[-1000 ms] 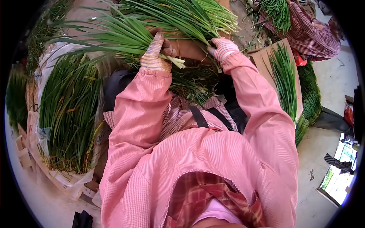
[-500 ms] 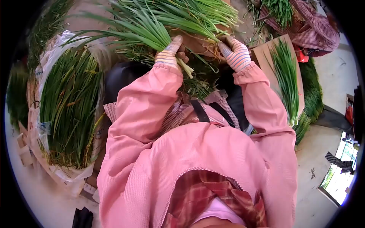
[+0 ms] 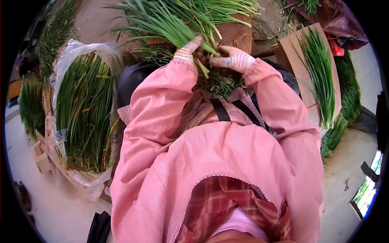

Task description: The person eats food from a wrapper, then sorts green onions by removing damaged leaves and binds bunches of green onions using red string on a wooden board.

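Note:
My left hand [image 3: 189, 52], in a striped glove, is wrapped round a bunch of garlic chives [image 3: 172, 30]. Its long green leaves point up and left, and the pale stem ends stick out below the fist. Close to its right, my right hand [image 3: 233, 59] is closed in a pinch at the stem ends of a few more chives, right beside the bunch. Exactly what lies between its fingertips is partly hidden. Behind both hands, a loose pile of garlic chives [image 3: 231, 7] lies on a brown board [image 3: 239, 36].
A plastic-lined basket [image 3: 67, 46] packed with chives stands on my left. To the right, a tied chive bundle [image 3: 320, 77] lies on a cardboard piece [image 3: 310, 95], with more bundles [image 3: 350, 85] beside it. Trimmings [image 3: 216, 84] lie below my hands. Checked cloth [image 3: 344, 24] is at upper right.
My right hand has moved left from the pile to the bunch, bringing chive stems against it. My left hand still grips the bunch. The whole view has shifted slightly.

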Demonstrator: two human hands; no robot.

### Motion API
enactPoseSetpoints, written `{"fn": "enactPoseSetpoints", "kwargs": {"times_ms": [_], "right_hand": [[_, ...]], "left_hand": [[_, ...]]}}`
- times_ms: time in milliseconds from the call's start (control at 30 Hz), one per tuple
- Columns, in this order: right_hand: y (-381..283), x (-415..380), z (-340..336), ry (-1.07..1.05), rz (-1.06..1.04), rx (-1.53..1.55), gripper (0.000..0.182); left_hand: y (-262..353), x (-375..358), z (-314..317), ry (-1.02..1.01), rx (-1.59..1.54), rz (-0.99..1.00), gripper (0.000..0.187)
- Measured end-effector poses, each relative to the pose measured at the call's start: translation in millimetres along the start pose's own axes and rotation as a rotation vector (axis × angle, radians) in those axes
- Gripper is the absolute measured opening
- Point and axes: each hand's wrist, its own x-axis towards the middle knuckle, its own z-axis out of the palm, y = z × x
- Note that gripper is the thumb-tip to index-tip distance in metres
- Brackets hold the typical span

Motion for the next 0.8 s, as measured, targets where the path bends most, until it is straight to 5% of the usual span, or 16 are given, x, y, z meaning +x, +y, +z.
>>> {"fn": "enactPoseSetpoints", "kwargs": {"times_ms": [33, 167, 200, 367, 600, 667, 733, 800], "right_hand": [[-5.8, 6.2, 1.2, -0.004, -0.064, -0.160, 0.053], [-1.8, 23.3, 12.2, 0.252, -0.067, 0.385, 0.038], [2.2, 27.7, 10.2, 0.169, -0.085, 0.597, 0.030], [11.2, 39.8, 0.5, 0.140, -0.115, 0.256, 0.025], [7.1, 46.8, 5.7, 0.301, -0.073, 0.390, 0.024], [25.3, 65.1, -2.0, 0.408, -0.192, 0.000, 0.024], [14.5, 58.7, -3.0, 0.326, -0.200, -0.219, 0.045], [2.3, 57.2, -0.7, 0.347, -0.120, -0.488, 0.024]], "left_hand": [[3.3, -6.8, 0.3, -0.042, -0.028, 0.005, 0.022], [4.8, -5.9, -7.1, -0.143, -0.032, 0.012, 0.020], [6.0, -7.4, -6.6, -0.137, -0.035, 0.015, 0.020], [8.7, -7.0, -8.5, -0.036, 0.095, 0.068, 0.019], [11.8, -6.1, -5.7, 0.127, 0.142, 0.221, 0.023], [13.5, -4.8, -7.1, 0.126, 0.140, 0.256, 0.024], [15.3, -6.3, -7.6, 0.124, 0.144, 0.288, 0.025], [20.9, -9.4, -4.8, 0.198, 0.165, 0.262, 0.026]]}}
